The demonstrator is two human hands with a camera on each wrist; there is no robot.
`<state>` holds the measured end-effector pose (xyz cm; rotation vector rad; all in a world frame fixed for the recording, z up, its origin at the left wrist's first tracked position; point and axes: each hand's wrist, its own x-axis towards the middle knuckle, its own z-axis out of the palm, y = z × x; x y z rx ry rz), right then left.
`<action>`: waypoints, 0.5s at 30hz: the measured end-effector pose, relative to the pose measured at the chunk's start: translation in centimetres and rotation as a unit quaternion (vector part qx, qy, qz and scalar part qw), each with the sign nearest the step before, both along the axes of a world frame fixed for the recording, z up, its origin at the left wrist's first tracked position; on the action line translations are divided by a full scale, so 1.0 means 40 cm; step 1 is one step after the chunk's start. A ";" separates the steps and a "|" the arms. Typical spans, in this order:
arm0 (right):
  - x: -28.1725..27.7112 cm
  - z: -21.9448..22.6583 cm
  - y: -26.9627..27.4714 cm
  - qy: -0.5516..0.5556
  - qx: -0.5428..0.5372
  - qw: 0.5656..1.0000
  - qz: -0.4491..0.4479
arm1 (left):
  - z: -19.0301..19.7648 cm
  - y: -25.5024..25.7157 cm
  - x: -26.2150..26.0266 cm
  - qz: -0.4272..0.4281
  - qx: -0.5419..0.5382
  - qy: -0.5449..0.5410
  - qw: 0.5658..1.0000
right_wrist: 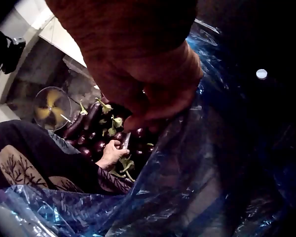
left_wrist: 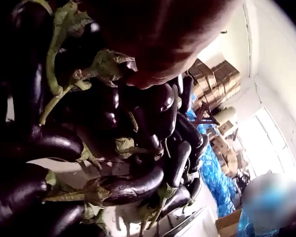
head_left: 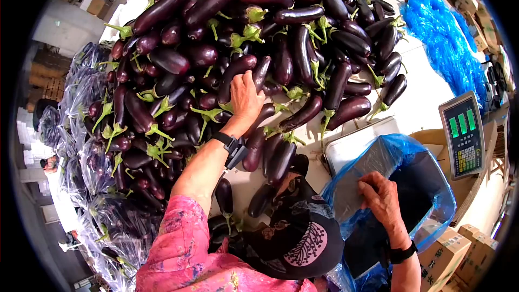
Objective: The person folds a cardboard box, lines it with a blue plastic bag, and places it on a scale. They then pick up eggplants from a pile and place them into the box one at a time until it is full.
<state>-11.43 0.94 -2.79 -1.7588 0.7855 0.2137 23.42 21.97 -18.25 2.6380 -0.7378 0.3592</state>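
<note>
My left hand (head_left: 247, 99), reaching up into a large heap of dark purple eggplants (head_left: 216, 2), grips a slim eggplant (head_left: 262, 71). Another eggplant (head_left: 238, 70) lies right at its fingertips. In the right wrist view the same left hand (right_wrist: 112, 156) shows small, fingers curled at the heap. Green stalks and shrivelled caps (left_wrist: 106, 69) appear close beneath it in the left wrist view. My right hand (head_left: 381, 197) hangs over the mouth of a blue plastic bag (head_left: 440, 184), its fingers loosely curled with no eggplant in them. Crumpled film (right_wrist: 187, 163) is close beside that hand.
A scale display (head_left: 462, 132) with green digits stands right of the bag. Cardboard boxes (head_left: 446, 257) are at the lower right, blue plastic sheeting (head_left: 440, 38) at the upper right. Clear plastic wrap (head_left: 86, 113) lines the heap's left side. A patterned cap (head_left: 303, 232) covers the person's head.
</note>
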 end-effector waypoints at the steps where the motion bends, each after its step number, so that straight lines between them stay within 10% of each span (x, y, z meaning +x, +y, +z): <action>1: -0.001 -0.002 0.000 -0.003 0.002 1.000 -0.003 | -0.008 0.002 -0.002 -0.005 0.003 -0.013 1.000; 7: -0.012 -0.015 -0.004 -0.014 0.005 1.000 -0.008 | 0.032 0.020 -0.007 0.005 -0.045 0.038 0.998; 15: 0.003 -0.011 -0.005 -0.003 0.014 1.000 -0.009 | 0.325 0.178 -0.206 -0.128 -0.114 -0.025 0.985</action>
